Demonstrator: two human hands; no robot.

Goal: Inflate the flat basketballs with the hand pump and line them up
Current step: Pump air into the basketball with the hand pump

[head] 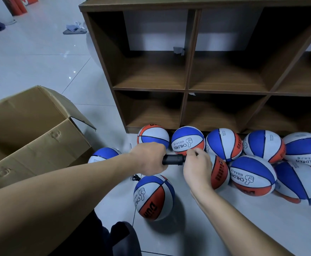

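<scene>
Basketballs point(223, 145) lie on the floor before the shelf point(188, 89), several lined up, while my left hand point(149, 157) grips the hand pump point(174, 159) and my right hand point(197, 165) pinches its end, so next, I judge, comes needling a flat ball.

Both hands meet ahead, left hand point(149, 158) fisted, right hand point(197, 166) pinching.

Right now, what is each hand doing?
Left hand: grips the black pump.
Right hand: fingers curled at the pump's other end, pinching it.
</scene>
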